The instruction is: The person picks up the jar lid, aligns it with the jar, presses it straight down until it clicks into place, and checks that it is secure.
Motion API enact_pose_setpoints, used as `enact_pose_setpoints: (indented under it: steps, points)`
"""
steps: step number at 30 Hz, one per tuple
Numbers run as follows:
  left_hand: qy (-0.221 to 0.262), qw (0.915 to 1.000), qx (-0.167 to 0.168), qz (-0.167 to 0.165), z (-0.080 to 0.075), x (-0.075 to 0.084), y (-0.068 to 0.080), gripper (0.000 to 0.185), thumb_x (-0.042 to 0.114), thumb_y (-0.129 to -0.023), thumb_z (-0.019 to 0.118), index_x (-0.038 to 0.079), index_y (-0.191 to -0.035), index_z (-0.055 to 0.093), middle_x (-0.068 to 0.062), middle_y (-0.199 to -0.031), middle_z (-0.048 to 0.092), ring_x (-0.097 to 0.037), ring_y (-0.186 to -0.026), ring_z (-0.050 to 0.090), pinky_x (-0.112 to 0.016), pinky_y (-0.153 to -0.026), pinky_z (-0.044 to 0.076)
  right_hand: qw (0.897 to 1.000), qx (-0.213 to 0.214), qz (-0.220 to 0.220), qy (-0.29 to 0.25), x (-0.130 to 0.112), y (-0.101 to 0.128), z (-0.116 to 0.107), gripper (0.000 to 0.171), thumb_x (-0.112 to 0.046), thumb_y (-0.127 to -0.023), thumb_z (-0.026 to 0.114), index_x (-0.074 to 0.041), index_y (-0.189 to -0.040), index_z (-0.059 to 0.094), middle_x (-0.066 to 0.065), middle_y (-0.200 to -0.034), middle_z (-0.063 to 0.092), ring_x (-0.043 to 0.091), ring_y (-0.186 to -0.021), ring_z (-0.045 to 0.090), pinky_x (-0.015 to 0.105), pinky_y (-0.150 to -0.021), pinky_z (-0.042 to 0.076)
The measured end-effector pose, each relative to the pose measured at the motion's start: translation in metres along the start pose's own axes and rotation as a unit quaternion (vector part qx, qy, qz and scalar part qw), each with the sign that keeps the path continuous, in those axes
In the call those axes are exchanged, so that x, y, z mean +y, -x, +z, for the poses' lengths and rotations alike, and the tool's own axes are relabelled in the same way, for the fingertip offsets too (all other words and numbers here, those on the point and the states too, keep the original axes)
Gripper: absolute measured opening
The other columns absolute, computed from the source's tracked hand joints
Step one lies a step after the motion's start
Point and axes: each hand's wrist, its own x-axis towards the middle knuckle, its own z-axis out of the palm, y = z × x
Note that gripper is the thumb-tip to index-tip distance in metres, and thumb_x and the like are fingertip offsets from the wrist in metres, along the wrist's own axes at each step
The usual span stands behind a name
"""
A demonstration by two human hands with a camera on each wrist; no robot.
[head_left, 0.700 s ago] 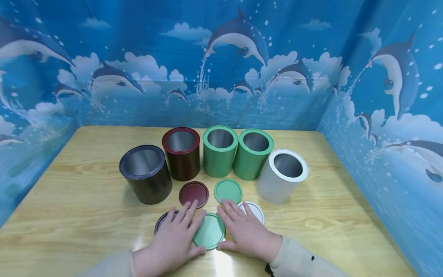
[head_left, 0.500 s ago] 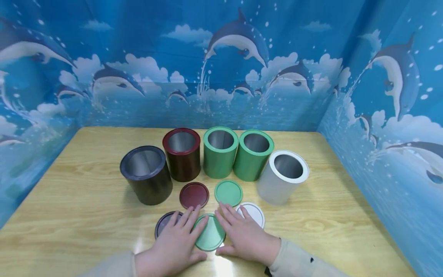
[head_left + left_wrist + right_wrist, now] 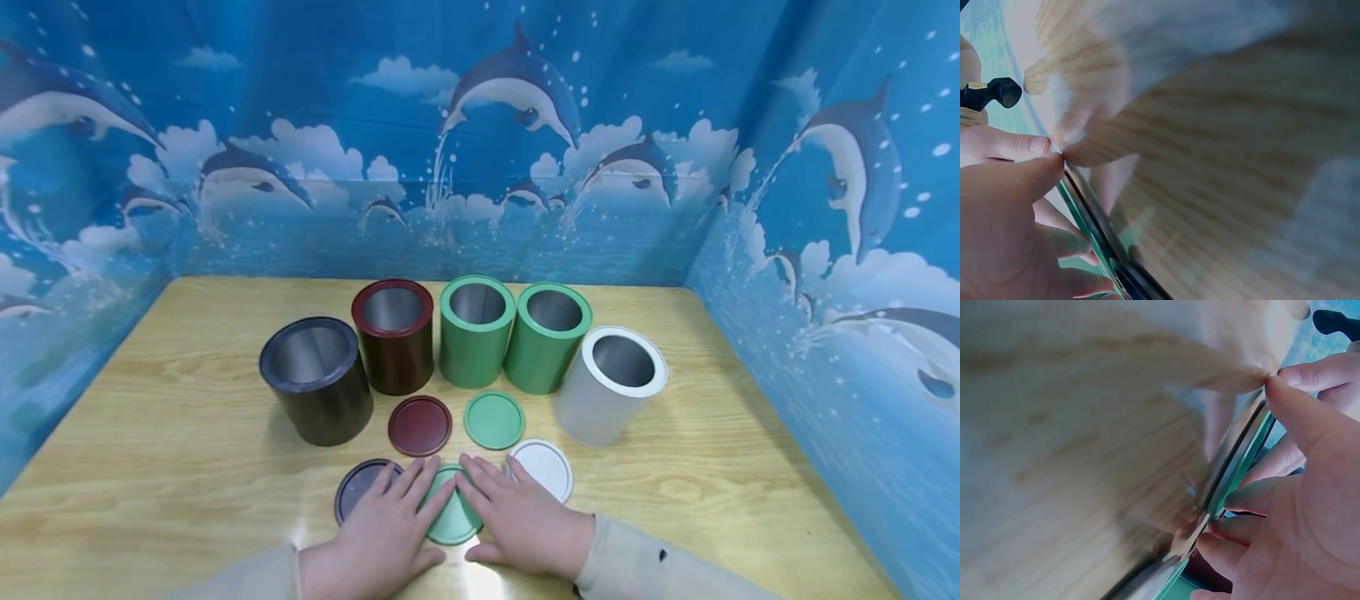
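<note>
My left hand [image 3: 382, 529] lies palm down with straight, spread fingers, over the edges of a dark lid [image 3: 356, 492] and a near green lid [image 3: 453, 521]. From the right, my right hand [image 3: 521, 521] covers the other side of that green lid, its little-finger side over the edge of a white lid [image 3: 546, 468]. Index fingertips nearly meet above the green lid. Beyond the fingertips lie a dark red lid [image 3: 420, 425] and a second green lid [image 3: 494, 420]. The left wrist view shows the thumb [image 3: 1038, 175] low by the tabletop; the right wrist view shows the other thumb [image 3: 1291, 403] likewise.
An arc of open-topped cans stands behind the lids: a black can [image 3: 318, 408], a dark red can [image 3: 397, 358], two green cans, left [image 3: 474, 358] and right [image 3: 536, 362], and a white can [image 3: 596, 408]. A dolphin-print curtain [image 3: 450, 225] borders the wooden table [image 3: 180, 417].
Both hands have drawn slightly toward the front edge and closer together over the near green lid; the right has shifted left. Lids and cans have stayed in place.
</note>
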Motion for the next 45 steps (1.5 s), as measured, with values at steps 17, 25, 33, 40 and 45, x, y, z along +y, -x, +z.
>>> enact_pose_setpoints:
  steps: [17,25,33,40,45]
  points:
    - [-0.017,0.9995,0.026,0.007,0.000,0.003,-0.001,0.063,0.052,-0.089,0.052,0.005,-0.131,0.054,-0.019,-0.138,0.044,-0.029,-0.127,0.042,-0.047,-0.098,0.038,1.000,-0.003,-0.017,0.009,0.003,-0.006,-0.006,0.070,-0.053,-0.088,0.055,-0.003,-0.136,0.047,0.013,-0.145,0.036,0.018,-0.130,0.039,0.041,-0.100,0.039]
    - [0.007,0.9992,0.037,0.017,0.001,0.003,-0.003,0.061,0.047,-0.087,0.057,0.001,-0.129,0.055,-0.024,-0.136,0.044,-0.031,-0.124,0.046,-0.045,-0.097,0.041,1.000,-0.008,-0.008,-0.027,0.004,-0.006,-0.008,0.070,-0.047,-0.086,0.060,0.000,-0.136,0.047,0.015,-0.145,0.036,0.021,-0.129,0.041,0.039,-0.100,0.039]
    - [0.029,0.9989,0.030,0.020,-0.001,0.002,-0.004,0.060,0.044,-0.089,0.057,-0.001,-0.129,0.054,-0.026,-0.138,0.040,-0.033,-0.125,0.043,-0.045,-0.097,0.041,0.999,-0.002,-0.003,-0.048,0.005,-0.007,-0.010,0.068,-0.044,-0.086,0.062,0.001,-0.135,0.047,0.016,-0.145,0.036,0.021,-0.129,0.040,0.037,-0.100,0.039]
    - [0.054,0.9970,0.052,0.019,-0.002,-0.004,-0.005,0.061,0.042,-0.088,0.059,-0.002,-0.130,0.053,-0.027,-0.140,0.037,-0.035,-0.128,0.039,-0.046,-0.099,0.038,0.998,0.000,0.001,-0.065,0.010,-0.009,-0.014,0.069,-0.042,-0.087,0.062,0.003,-0.136,0.045,0.017,-0.146,0.033,0.022,-0.132,0.036,0.035,-0.103,0.035]
    - [0.056,0.9955,0.073,0.021,-0.004,-0.008,-0.006,0.061,0.041,-0.088,0.059,-0.002,-0.130,0.053,-0.027,-0.140,0.037,-0.035,-0.127,0.041,-0.046,-0.099,0.038,0.998,0.008,0.000,-0.063,0.014,-0.009,-0.020,0.070,-0.042,-0.086,0.063,0.005,-0.135,0.045,0.019,-0.145,0.034,0.026,-0.130,0.038,0.036,-0.104,0.035]
